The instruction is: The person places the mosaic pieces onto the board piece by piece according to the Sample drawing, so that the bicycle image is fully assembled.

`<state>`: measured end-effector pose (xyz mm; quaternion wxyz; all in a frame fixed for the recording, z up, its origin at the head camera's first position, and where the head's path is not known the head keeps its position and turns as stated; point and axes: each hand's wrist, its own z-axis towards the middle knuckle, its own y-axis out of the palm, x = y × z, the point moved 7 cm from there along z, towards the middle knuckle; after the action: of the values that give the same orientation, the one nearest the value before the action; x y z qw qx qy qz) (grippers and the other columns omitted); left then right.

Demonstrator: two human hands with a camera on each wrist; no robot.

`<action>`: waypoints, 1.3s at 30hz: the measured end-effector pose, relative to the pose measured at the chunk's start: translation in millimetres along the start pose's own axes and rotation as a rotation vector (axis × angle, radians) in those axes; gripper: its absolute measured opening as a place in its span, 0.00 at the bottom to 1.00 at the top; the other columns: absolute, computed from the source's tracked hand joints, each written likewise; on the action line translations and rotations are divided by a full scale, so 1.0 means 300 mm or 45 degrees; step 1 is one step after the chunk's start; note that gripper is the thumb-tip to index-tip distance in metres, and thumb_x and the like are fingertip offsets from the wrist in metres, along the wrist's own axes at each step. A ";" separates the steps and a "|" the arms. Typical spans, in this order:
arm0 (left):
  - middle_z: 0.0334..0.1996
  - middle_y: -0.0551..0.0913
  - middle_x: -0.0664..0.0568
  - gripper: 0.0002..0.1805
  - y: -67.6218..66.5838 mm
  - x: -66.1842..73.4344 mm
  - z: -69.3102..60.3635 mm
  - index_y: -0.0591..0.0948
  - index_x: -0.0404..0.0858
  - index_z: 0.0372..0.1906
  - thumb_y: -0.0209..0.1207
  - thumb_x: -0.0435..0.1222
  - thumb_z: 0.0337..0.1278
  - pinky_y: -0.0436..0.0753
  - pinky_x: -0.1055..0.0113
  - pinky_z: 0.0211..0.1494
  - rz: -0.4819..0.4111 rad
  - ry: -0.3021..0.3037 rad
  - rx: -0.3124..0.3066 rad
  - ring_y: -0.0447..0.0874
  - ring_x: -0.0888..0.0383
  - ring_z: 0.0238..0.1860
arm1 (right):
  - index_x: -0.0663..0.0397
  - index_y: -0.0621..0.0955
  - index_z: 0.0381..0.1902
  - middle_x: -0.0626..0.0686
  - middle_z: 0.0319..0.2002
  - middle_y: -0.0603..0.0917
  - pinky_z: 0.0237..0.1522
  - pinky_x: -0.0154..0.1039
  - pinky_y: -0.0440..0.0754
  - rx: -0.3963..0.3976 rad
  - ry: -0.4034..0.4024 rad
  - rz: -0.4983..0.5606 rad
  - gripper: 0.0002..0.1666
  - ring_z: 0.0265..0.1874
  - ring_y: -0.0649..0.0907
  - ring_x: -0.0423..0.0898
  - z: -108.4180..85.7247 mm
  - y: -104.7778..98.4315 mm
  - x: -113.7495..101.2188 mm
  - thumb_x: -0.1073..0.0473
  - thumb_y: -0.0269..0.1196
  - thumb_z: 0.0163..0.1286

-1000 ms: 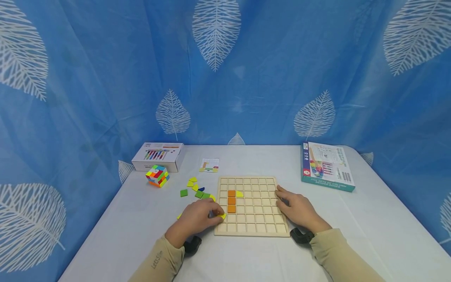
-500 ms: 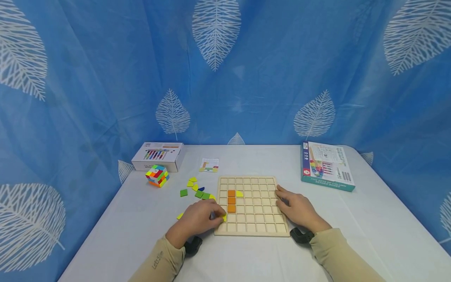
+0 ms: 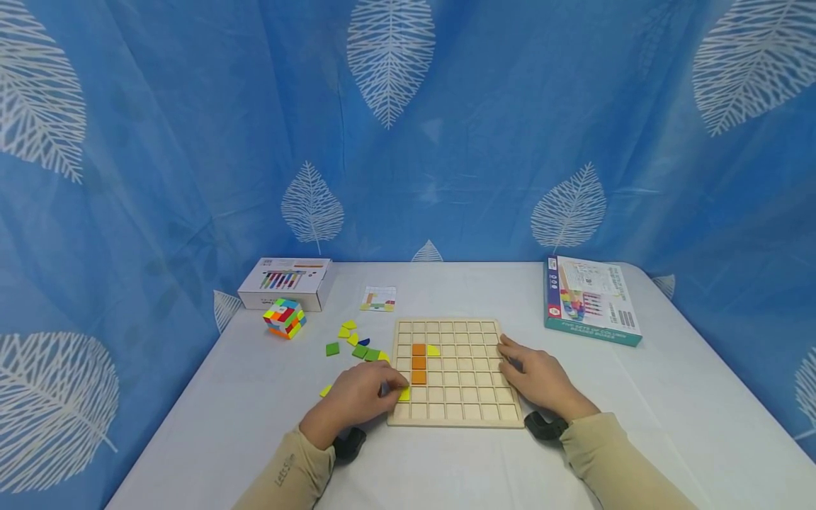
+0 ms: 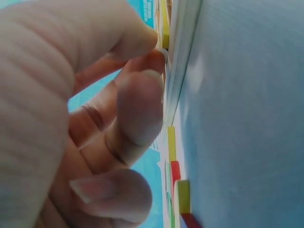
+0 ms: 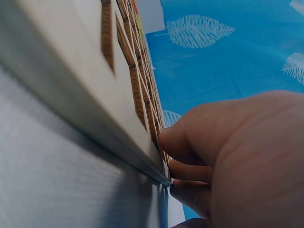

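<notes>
At the left column of a wooden grid board [image 3: 454, 423], my left hand [image 3: 358, 391] pinches a yellow tile [image 3: 404, 394] with the thumb and a finger. That tile lies at a cell, partly hidden by the fingertips; the left wrist view shows its edge [image 4: 165, 28] by the thumb tip. My right hand [image 3: 542, 379] rests on the board's right edge, its thumb and fingers against the rim [image 5: 118, 137]. Three orange tiles [image 3: 418, 363] stand in a column on the board, with a rounded yellow tile [image 3: 433, 350] beside the top one.
Loose yellow, green [image 3: 333, 348] and blue [image 3: 364, 341] tiles are scattered left of the board. Behind them lies a pattern card [image 3: 379, 298]. A puzzle cube [image 3: 285, 318] sits before a white box [image 3: 285, 285] at the left; a teal-edged box [image 3: 593, 301] lies at the back right.
The yellow tile at my left fingertips has shifted and turned slightly, and now lies squarer to its cell. My right hand and the board have stayed put.
</notes>
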<state>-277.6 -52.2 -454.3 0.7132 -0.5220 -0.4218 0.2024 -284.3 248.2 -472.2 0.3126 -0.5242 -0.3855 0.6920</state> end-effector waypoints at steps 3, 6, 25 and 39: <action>0.34 0.83 0.66 0.09 -0.011 -0.006 0.000 0.90 0.50 0.46 0.69 0.39 0.61 0.79 0.69 0.38 0.040 -0.043 0.051 0.77 0.68 0.34 | 0.61 0.76 0.69 0.57 0.74 0.71 0.67 0.63 0.72 0.000 0.000 0.002 0.28 0.70 0.73 0.64 -0.001 -0.001 -0.001 0.53 0.59 0.77; 0.35 0.83 0.63 0.11 -0.030 -0.030 -0.003 0.90 0.49 0.47 0.70 0.41 0.59 0.79 0.68 0.36 0.109 -0.192 0.138 0.77 0.66 0.33 | 0.61 0.76 0.69 0.57 0.74 0.71 0.67 0.63 0.72 0.000 -0.001 0.002 0.28 0.70 0.73 0.64 -0.003 -0.001 -0.002 0.53 0.59 0.77; 0.32 0.71 0.55 0.20 -0.022 -0.079 -0.008 0.88 0.50 0.58 0.68 0.47 0.62 0.63 0.69 0.23 0.246 -0.394 0.109 0.66 0.61 0.22 | 0.61 0.76 0.69 0.57 0.74 0.71 0.67 0.64 0.71 -0.008 -0.002 -0.001 0.29 0.70 0.73 0.65 0.001 0.002 0.000 0.53 0.59 0.77; 0.28 0.77 0.62 0.21 -0.010 -0.097 0.006 0.86 0.50 0.60 0.68 0.47 0.63 0.68 0.70 0.28 0.202 -0.395 0.109 0.71 0.62 0.30 | 0.62 0.77 0.69 0.57 0.74 0.71 0.67 0.64 0.71 -0.005 -0.003 0.000 0.28 0.70 0.73 0.65 0.001 0.001 0.001 0.53 0.59 0.77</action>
<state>-296.0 -73.6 -462.8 0.6429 -0.4853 -0.4754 0.3538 -284.5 248.2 -472.5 0.3113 -0.5240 -0.3872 0.6918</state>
